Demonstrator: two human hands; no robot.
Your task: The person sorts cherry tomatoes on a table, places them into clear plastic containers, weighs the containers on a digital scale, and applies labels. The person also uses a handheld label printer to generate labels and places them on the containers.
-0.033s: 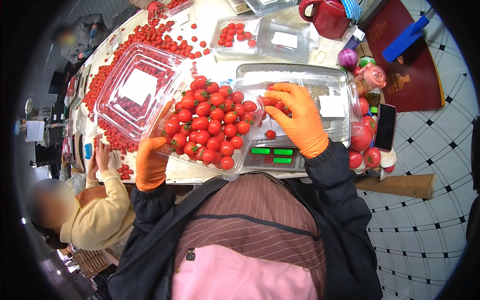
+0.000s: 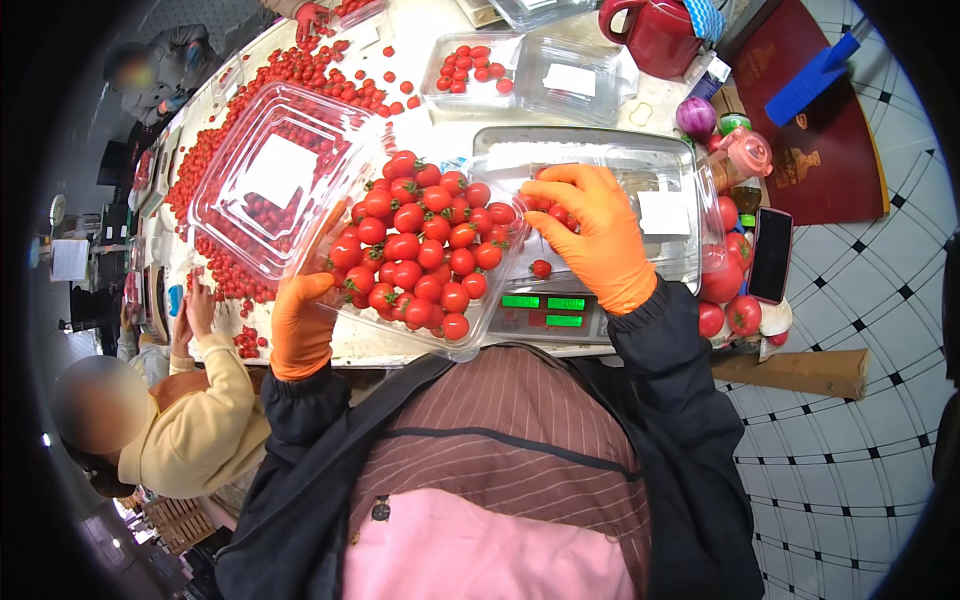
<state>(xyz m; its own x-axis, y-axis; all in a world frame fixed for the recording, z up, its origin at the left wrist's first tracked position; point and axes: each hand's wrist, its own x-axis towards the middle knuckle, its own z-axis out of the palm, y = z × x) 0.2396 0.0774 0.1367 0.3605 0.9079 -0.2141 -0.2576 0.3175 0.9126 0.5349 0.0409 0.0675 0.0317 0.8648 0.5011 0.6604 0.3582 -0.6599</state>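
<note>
Cherry tomatoes (image 2: 415, 245) with green stems are heaped in a clear plastic clamshell container (image 2: 455, 350). My left hand (image 2: 302, 325), in an orange glove, grips the container's left side. The container's hinged lid (image 2: 335, 112), with a white label, lies open above it to the left. My right hand (image 2: 598, 235), also gloved in orange, is beside the container's right edge, its thumb and fingertips closed around a cherry tomato (image 2: 538, 203). More tomatoes show partly under its fingers. A single tomato (image 2: 540, 268) lies below that hand, above the green-lit display of a scale (image 2: 525, 322).
Loose cherry tomatoes (image 2: 240, 125) spread across the left of the table. Another open clamshell (image 2: 570, 82) stands at the back. A red jug (image 2: 650, 35), an onion (image 2: 695, 117), larger tomatoes (image 2: 743, 314) and a phone (image 2: 771, 255) line the right. A co-worker's hands (image 2: 193, 317) are at left.
My right fingertips have drawn slightly inward around the tomato. The co-worker's hands on the left have shifted a little. The container stays nearly in place.
</note>
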